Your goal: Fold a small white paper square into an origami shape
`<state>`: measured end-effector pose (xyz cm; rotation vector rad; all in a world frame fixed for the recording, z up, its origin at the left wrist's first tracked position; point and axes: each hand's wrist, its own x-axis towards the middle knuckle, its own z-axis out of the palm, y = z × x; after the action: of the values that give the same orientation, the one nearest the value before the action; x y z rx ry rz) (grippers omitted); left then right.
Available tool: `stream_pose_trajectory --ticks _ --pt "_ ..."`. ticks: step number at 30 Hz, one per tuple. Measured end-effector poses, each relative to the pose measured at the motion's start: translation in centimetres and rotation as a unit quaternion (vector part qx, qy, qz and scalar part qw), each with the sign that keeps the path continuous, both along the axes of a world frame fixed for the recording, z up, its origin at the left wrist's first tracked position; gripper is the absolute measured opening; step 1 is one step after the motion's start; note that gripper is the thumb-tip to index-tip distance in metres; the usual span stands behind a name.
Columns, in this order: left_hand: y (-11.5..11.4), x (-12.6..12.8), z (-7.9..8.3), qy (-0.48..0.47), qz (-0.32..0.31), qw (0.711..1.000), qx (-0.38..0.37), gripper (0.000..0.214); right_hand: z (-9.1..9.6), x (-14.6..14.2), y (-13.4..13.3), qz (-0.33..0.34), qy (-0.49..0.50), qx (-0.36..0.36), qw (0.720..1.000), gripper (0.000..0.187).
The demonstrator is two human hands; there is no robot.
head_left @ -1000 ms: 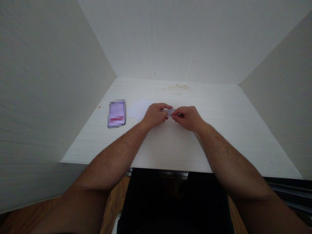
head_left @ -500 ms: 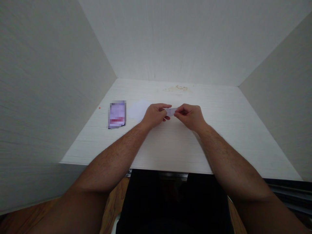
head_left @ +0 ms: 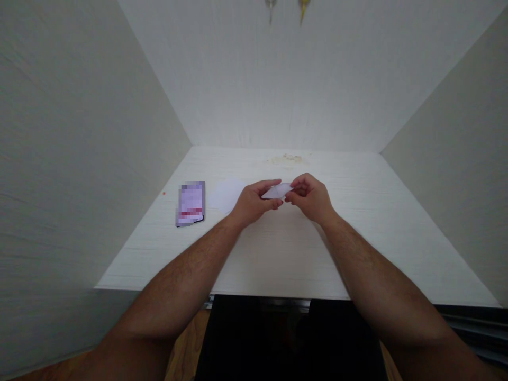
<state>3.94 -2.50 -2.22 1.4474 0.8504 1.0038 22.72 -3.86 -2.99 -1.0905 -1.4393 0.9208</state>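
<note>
A small folded piece of white paper (head_left: 278, 190) is held above the white desk, between my two hands. My left hand (head_left: 255, 201) grips its left part, with the thumb below and the fingers along the far edge. At the right corner, the fingertips and thumb of my right hand (head_left: 311, 197) pinch the paper. Flat on the desk beside my left wrist lies a sheet of white paper (head_left: 226, 194), partly covered by that hand.
A phone-like object (head_left: 191, 203) with a blurred purple face lies on the desk (head_left: 397, 233) to the left. Panels rise at the back and both sides. A brownish stain (head_left: 291, 158) marks the desk near the back panel. Two pointed items (head_left: 304, 10) show at the top edge.
The view has tilted up, so the desk sits lower in the picture. My left fingers have spread apart, and more of the folded paper shows between my hands.
</note>
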Motion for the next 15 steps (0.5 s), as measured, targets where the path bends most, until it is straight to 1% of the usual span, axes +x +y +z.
stream_pose_trajectory --ticks 4,6,8,13,15 --pt "-0.2 0.0 0.34 0.007 0.031 0.999 -0.007 0.058 0.34 -0.21 -0.07 0.02 0.043 -0.014 0.999 0.039" --pt "-0.23 -0.02 0.4 -0.003 0.036 0.999 -0.015 0.054 0.44 -0.31 -0.12 0.028 0.056 -0.026 0.998 0.046" --pt "-0.18 -0.09 0.32 -0.01 0.034 0.999 -0.017 0.051 0.46 -0.38 -0.14 0.036 0.063 -0.029 0.997 0.049" --pt "-0.08 -0.22 0.07 -0.017 0.024 0.999 -0.014 0.046 0.29 -0.46 -0.06 0.047 0.056 -0.022 0.997 0.033" --pt "-0.13 -0.23 0.12 -0.017 0.025 0.999 -0.018 0.045 0.24 -0.46 -0.06 0.049 0.054 -0.022 0.997 0.03"
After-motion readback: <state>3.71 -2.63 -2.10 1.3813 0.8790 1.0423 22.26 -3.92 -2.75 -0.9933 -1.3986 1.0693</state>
